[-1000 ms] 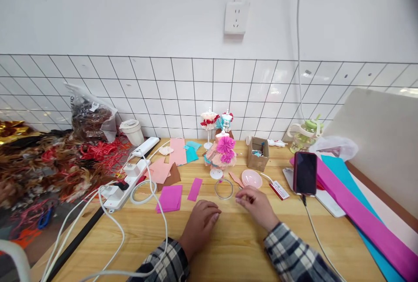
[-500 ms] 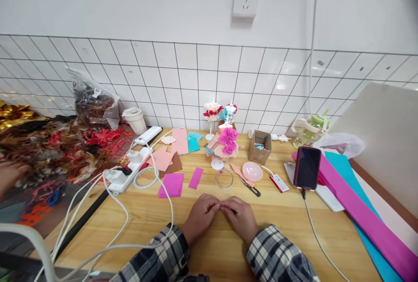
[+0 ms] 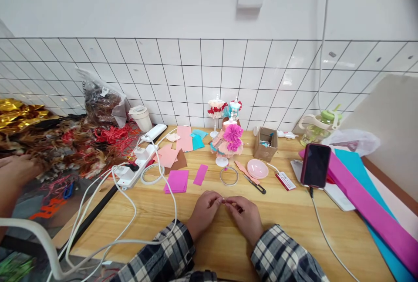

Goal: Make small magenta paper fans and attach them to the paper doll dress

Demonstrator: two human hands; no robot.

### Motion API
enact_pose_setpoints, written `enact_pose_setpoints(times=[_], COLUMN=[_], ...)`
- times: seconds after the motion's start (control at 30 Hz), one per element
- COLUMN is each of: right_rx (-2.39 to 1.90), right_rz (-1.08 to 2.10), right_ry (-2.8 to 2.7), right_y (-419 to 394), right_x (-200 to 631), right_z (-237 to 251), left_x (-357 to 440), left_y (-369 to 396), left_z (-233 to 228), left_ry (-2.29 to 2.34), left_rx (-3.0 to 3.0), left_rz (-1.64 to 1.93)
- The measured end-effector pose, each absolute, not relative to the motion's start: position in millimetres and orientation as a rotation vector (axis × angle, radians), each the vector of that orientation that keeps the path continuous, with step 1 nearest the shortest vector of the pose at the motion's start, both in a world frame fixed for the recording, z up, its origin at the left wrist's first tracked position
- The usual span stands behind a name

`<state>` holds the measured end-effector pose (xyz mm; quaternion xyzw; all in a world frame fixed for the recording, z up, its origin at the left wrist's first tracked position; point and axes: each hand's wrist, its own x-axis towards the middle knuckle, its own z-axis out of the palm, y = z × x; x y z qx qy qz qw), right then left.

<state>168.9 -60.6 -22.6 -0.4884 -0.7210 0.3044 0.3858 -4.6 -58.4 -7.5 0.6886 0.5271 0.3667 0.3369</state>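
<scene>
Over the front middle of the wooden table, my left hand (image 3: 206,211) and my right hand (image 3: 245,216) meet fingertip to fingertip, both closed in a pinch. Something tiny and pale seems to be between them, too small to name. Just beyond my fingers lie a thin metal ring (image 3: 229,176) and a black-handled craft knife (image 3: 255,184). A pink bowl (image 3: 257,169) sits beside the knife, partly over a peach paper strip (image 3: 243,169). Behind the ring stands a small dress form (image 3: 227,140) in peach and magenta crepe paper, with two more behind it.
Magenta paper squares (image 3: 176,181) and peach sheets (image 3: 184,138) lie left of centre. A power strip (image 3: 137,167) with looping white cables borders the left side. A cardboard box (image 3: 265,144), a phone (image 3: 315,165) and paper rolls occupy the right. Another person's hand (image 3: 19,171) is among feathers.
My fingertips have parted slightly, showing a small gap with something pale in it. The view has shifted a little to the left. The other person's hand reaches further into view.
</scene>
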Motion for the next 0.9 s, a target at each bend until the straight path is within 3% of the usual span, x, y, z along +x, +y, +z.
enact_pose_setpoints(times=[0.9], right_rx=[-1.257], right_rz=[0.788], right_ry=[-1.788], right_y=[-56.5], right_x=[172.5], right_z=[-25.9], left_x=[0.0], left_y=[-66.3], left_z=[-5.5], left_ry=[1.271], left_rx=[2.069], left_rz=[0.923])
